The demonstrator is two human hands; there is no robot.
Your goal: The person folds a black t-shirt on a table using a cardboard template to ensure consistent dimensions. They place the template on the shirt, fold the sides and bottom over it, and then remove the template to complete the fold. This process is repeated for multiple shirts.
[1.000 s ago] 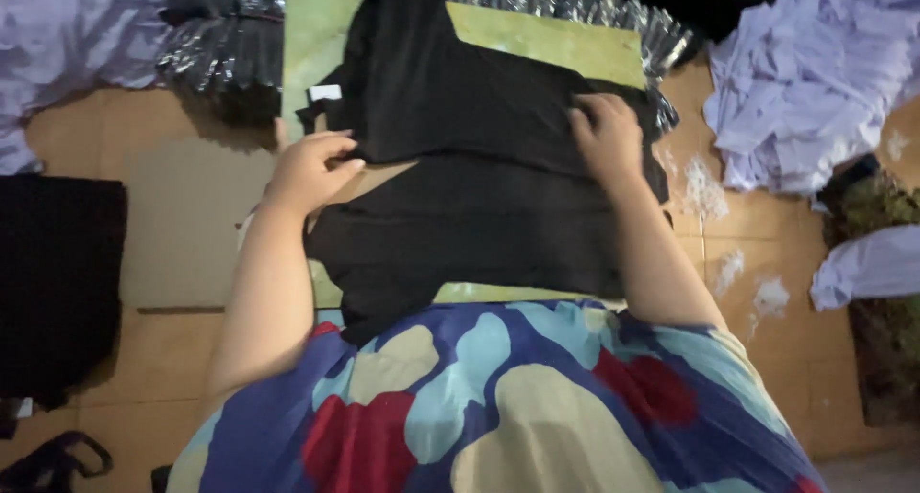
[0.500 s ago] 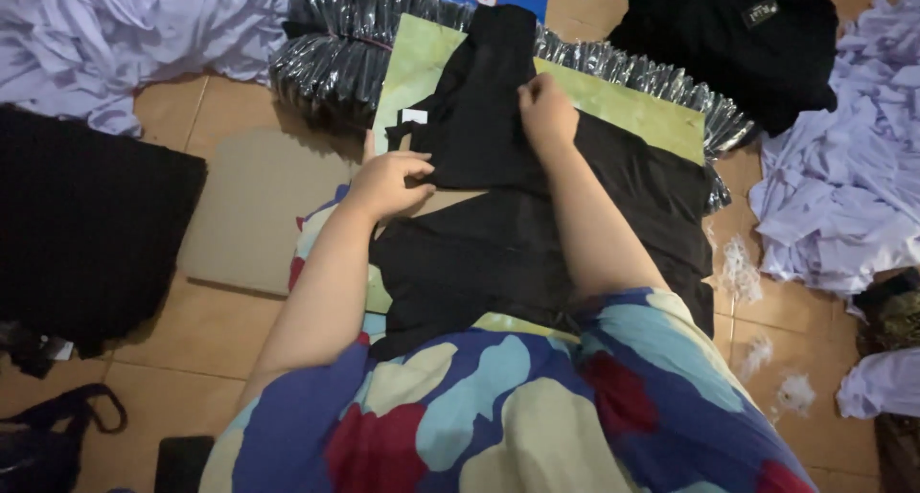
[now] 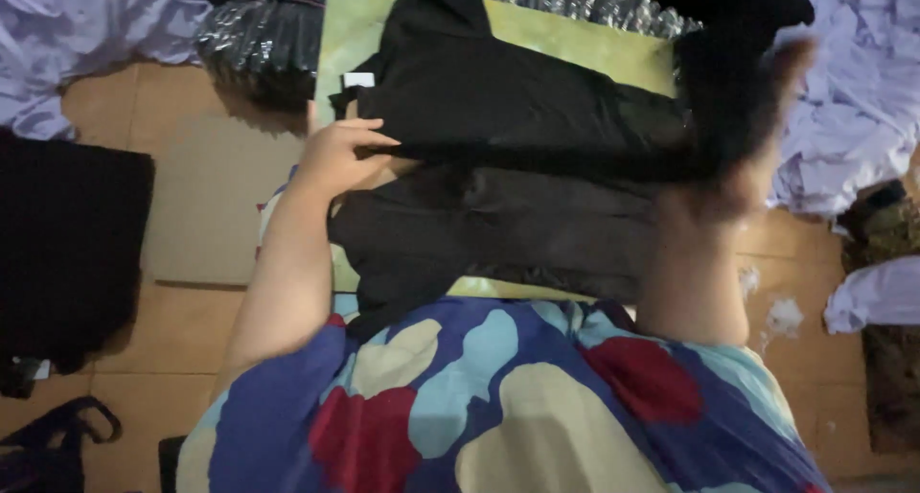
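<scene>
Two hands at work on one black garment [image 3: 517, 158], spread across frame centre on a yellow-green board [image 3: 575, 43]. Left hand [image 3: 335, 153] left of centre, fingers closed down on the garment's near-left edge, pinching the fold just below a small white tag [image 3: 358, 79]. Right hand [image 3: 738, 158] at right of centre, smeared by motion; seemingly gripping a dark bunch of the same cloth, though whether shut tight or loose cannot be told from this blur. Garment folded over itself, upper layer lying across a lower one, a narrower part running toward the top edge.

Judged soft, light and limp: no stiffness, prone to sag and crease wherever unsupported, not fragile, not slippery to bare fingers. Best taken at edges and fold lines with a pinch, both sides at once, to keep layers aligned.

Around it: crinkled silvery plastic wraps [image 3: 259, 33] at upper left, pale lilac cloth [image 3: 853, 119] heaped at right, flat cardboard [image 3: 216, 206] on the tiled floor left of centre, another black pile [image 3: 67, 244] at far left.
</scene>
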